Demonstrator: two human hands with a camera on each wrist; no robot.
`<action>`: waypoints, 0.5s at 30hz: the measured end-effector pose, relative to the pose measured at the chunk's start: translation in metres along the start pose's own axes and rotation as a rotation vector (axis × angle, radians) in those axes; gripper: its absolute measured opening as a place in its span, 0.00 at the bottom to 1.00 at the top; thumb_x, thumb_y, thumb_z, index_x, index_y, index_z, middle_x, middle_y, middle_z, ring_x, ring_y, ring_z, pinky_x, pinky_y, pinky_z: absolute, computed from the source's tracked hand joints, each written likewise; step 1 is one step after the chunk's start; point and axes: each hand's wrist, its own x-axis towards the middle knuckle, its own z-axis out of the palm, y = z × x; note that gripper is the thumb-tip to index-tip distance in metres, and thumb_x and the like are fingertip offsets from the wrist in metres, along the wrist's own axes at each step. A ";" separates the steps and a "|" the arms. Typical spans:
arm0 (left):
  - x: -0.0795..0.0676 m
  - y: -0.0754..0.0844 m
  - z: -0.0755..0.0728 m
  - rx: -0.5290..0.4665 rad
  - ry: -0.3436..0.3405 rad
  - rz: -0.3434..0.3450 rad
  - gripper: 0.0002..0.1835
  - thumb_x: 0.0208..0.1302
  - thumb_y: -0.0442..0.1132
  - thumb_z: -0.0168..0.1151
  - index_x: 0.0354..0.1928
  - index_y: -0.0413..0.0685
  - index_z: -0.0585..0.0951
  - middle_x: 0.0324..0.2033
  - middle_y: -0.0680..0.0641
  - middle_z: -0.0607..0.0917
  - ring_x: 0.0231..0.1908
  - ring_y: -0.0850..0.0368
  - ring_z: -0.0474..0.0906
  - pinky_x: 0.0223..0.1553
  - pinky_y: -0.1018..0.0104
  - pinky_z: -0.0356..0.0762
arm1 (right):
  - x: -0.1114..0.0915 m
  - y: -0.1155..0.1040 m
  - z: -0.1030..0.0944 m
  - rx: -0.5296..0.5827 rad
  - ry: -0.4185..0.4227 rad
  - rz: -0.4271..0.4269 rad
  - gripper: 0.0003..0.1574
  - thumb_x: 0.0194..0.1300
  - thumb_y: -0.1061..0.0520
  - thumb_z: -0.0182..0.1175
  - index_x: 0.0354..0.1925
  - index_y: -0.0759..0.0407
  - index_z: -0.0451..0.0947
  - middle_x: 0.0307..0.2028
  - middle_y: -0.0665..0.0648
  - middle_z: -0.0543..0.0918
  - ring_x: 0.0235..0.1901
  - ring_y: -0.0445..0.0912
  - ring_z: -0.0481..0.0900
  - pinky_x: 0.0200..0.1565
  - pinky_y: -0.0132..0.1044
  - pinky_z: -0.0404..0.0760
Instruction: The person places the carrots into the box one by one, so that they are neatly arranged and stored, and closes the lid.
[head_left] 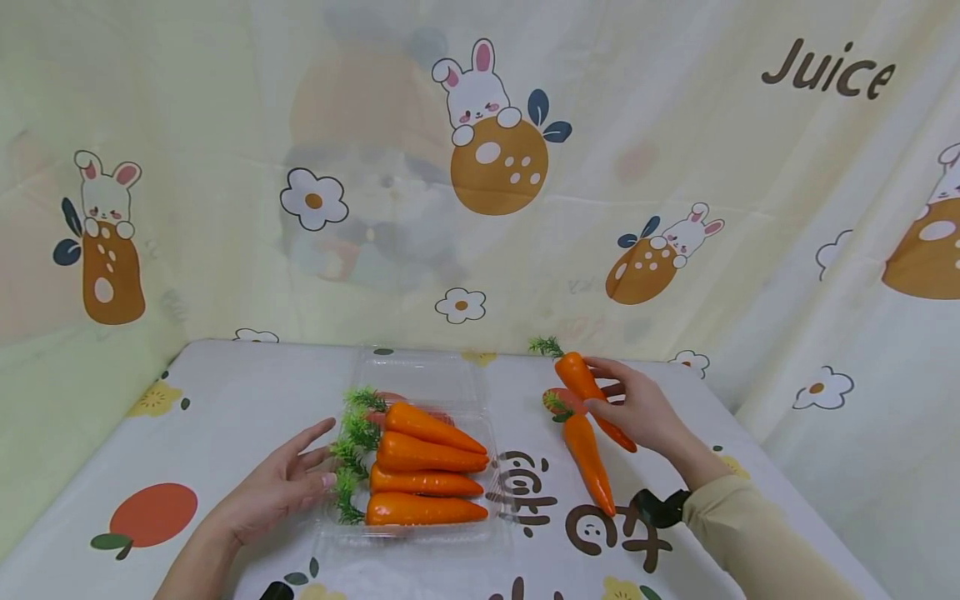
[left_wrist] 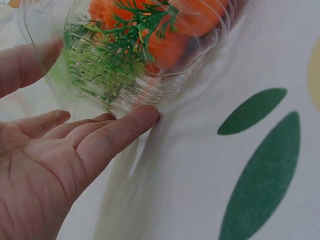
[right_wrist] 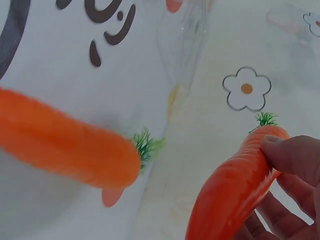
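My right hand [head_left: 637,404] grips an orange toy carrot [head_left: 577,377] near its leafy end, thumb on one side and fingers on the other. In the right wrist view the held carrot [right_wrist: 232,180] slants up, green tuft at the top. Beside it a second carrot [head_left: 588,462] lies on the table, tip toward me. My left hand [head_left: 281,487] is at the left side of a clear plastic box [head_left: 491,492], fingers fairly straight; in the left wrist view fingertips [left_wrist: 147,115] are right at its ribbed wall. Several carrots [head_left: 427,481] lie side by side in the box, leaves [head_left: 348,492] to the left.
The box's clear lid [head_left: 420,371] is folded back toward the rear. A white printed cloth [head_left: 247,400] covers the table. Behind it hangs a cream curtain [head_left: 375,275] with rabbit prints, and curtain folds close off both sides.
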 end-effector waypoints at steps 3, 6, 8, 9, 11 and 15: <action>0.000 0.000 0.000 0.001 0.000 -0.001 0.49 0.71 0.39 0.63 0.82 0.45 0.43 0.77 0.24 0.52 0.75 0.26 0.55 0.66 0.43 0.75 | 0.002 -0.005 0.003 0.020 -0.014 -0.024 0.38 0.69 0.59 0.65 0.74 0.60 0.66 0.65 0.70 0.76 0.54 0.62 0.82 0.49 0.50 0.88; 0.000 0.000 0.000 -0.005 -0.009 0.003 0.49 0.71 0.39 0.63 0.82 0.45 0.42 0.77 0.24 0.52 0.76 0.26 0.54 0.66 0.44 0.75 | 0.003 -0.011 0.006 0.047 -0.032 -0.054 0.37 0.69 0.60 0.65 0.73 0.59 0.66 0.65 0.69 0.77 0.54 0.62 0.83 0.50 0.51 0.88; 0.000 0.000 -0.001 -0.009 -0.016 0.011 0.49 0.71 0.38 0.63 0.82 0.44 0.42 0.77 0.24 0.52 0.76 0.26 0.54 0.66 0.44 0.75 | 0.004 -0.015 0.009 0.065 -0.047 -0.081 0.37 0.69 0.61 0.64 0.73 0.59 0.67 0.64 0.69 0.77 0.54 0.61 0.83 0.51 0.52 0.88; 0.000 0.000 -0.001 -0.010 -0.018 0.013 0.49 0.71 0.38 0.63 0.82 0.44 0.42 0.77 0.23 0.52 0.76 0.26 0.54 0.66 0.44 0.75 | 0.004 -0.017 0.011 0.073 -0.055 -0.093 0.37 0.69 0.61 0.65 0.73 0.59 0.67 0.64 0.69 0.77 0.54 0.61 0.83 0.51 0.52 0.88; 0.000 0.000 -0.001 -0.012 -0.021 0.018 0.49 0.71 0.38 0.63 0.82 0.43 0.42 0.77 0.23 0.51 0.76 0.26 0.53 0.66 0.45 0.75 | 0.005 -0.022 0.014 0.088 -0.071 -0.118 0.36 0.68 0.62 0.65 0.72 0.59 0.68 0.64 0.68 0.78 0.53 0.61 0.84 0.51 0.51 0.88; 0.000 0.000 -0.001 -0.016 -0.022 0.016 0.49 0.71 0.38 0.63 0.82 0.44 0.42 0.77 0.23 0.51 0.76 0.26 0.53 0.66 0.45 0.75 | 0.007 -0.030 0.022 0.111 -0.106 -0.142 0.36 0.68 0.61 0.65 0.72 0.56 0.70 0.64 0.66 0.79 0.54 0.60 0.84 0.51 0.52 0.87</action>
